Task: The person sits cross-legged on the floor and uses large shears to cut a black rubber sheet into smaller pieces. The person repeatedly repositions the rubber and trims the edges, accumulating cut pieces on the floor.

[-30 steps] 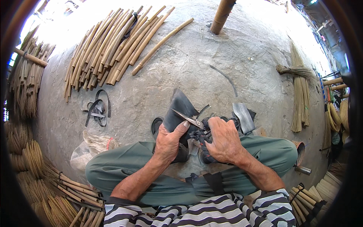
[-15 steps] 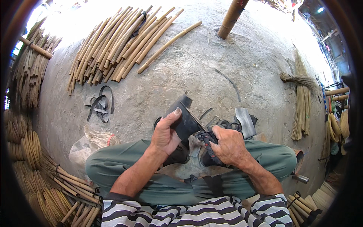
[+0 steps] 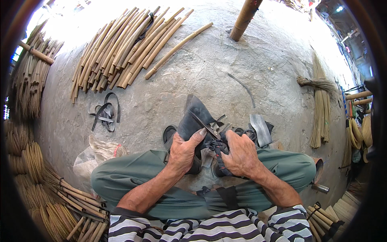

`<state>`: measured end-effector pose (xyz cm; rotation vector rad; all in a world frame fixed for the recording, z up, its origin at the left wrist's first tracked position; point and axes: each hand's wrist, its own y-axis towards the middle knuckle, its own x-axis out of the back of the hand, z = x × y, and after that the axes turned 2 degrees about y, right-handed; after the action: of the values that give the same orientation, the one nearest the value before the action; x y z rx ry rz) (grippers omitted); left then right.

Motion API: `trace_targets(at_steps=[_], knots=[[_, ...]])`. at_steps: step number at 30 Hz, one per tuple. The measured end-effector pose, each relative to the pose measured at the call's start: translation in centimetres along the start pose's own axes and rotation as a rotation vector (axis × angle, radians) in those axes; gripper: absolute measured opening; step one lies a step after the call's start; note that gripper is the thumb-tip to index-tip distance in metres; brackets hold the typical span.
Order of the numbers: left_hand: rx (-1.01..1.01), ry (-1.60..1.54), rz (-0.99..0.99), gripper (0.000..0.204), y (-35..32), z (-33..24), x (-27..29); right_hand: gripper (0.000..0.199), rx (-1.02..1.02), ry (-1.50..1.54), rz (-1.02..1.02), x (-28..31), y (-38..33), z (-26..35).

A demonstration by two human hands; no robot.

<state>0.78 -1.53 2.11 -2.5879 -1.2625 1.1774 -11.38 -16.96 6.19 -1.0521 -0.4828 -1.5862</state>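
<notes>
My left hand (image 3: pixel 182 152) pinches the lower edge of a black rubber sheet (image 3: pixel 188 126), thumb on top. Over the sheet's face lies one pointed blade of a pair of scissors (image 3: pixel 217 144); the other blade is mostly hidden. Dark strips are wound round the scissors' handles, and my right hand (image 3: pixel 242 155) is closed about them. Both hands are above the floor between my bent knees, close over my dark sandals (image 3: pixel 169 135). Just beyond my right hand lie black rubber scraps and a grey rubber piece (image 3: pixel 261 130).
Cut bamboo poles (image 3: pixel 121 52) lie at the far left, with coiled black strips (image 3: pixel 107 115) nearer. A whitish sack (image 3: pixel 100 151) rests by my left knee. A bamboo post (image 3: pixel 244 22) stands ahead. Bundled thin sticks (image 3: pixel 320 109) lie at right; woven ropes (image 3: pixel 34 161) are stacked at left.
The rubber sheet has turned and flattened out, and my left hand has shifted right, nearer the scissors. The blade now lies across the sheet's face. My right hand has barely moved.
</notes>
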Motion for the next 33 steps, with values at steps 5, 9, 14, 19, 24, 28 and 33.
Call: trace_targets(at_steps=[5,9,14,19,24,28,33], knots=[[0.050,-0.048,0.016,0.030,0.4,-0.7,0.0,0.038,0.044,0.054,0.014,0.4,-0.3,0.0],[0.119,-0.256,-0.002,0.028,1.6,-2.3,0.3,0.039,0.026,0.044,0.043,0.4,-0.1,-0.2],[0.018,-0.117,-0.079,0.026,0.9,-1.2,-0.4,0.041,0.132,-0.075,-0.100,-0.1,0.4,-0.1],[-0.015,-0.092,-0.010,0.027,0.2,-0.3,-0.1,0.043,0.073,-0.037,-0.084,0.2,0.3,0.3],[-0.019,-0.126,-0.045,0.028,0.2,-0.6,0.0,0.042,-0.004,-0.033,0.010,0.4,0.0,0.6],[-0.018,-0.114,-0.076,0.030,0.1,-0.7,-0.3,0.031,-0.003,0.074,0.054,0.3,-0.3,0.3],[0.016,-0.046,-0.052,0.032,0.2,-1.1,-0.1,0.036,0.023,0.055,0.052,0.2,-0.3,-0.1]])
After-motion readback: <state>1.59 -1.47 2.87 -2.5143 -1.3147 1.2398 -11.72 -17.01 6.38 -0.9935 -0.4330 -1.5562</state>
